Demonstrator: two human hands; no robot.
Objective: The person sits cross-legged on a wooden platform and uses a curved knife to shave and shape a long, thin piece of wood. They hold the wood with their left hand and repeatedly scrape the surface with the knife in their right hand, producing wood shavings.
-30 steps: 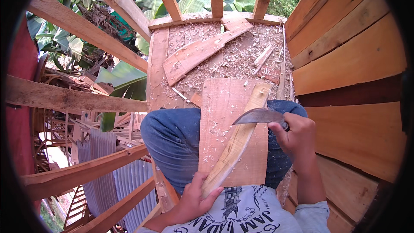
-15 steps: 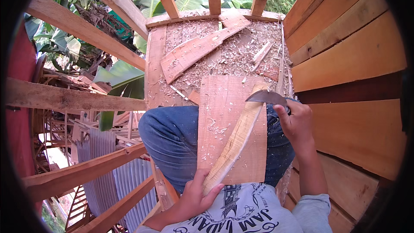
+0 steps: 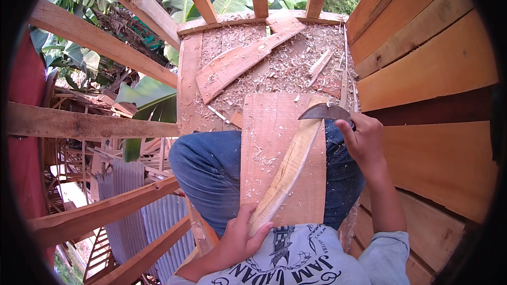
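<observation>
Across my thighs lies a flat wooden board (image 3: 264, 153) sprinkled with shavings. On it rests a pale, slightly curved strip of wood (image 3: 288, 171), slanting from near my belly up to the far right of the board. My left hand (image 3: 243, 233) grips the strip's near end, thumb on one side and fingers on the other. In my right hand (image 3: 364, 142) is a curved-bladed knife (image 3: 323, 111), its handle mostly hidden by my closed fingers. The dark blade crosses the strip near its far end and points left.
Shavings cover the plank floor (image 3: 227, 39) ahead. A large angled wood offcut (image 3: 240, 66) and smaller scraps (image 3: 320, 66) lie there. Wooden rails (image 3: 95, 121) run along the left, with banana leaves and corrugated sheets beyond. A plank wall (image 3: 428, 163) stands close on the right.
The knife and my right hand have shifted very slightly, the blade turning a little on the strip's far end. My left hand keeps its hold on the near end.
</observation>
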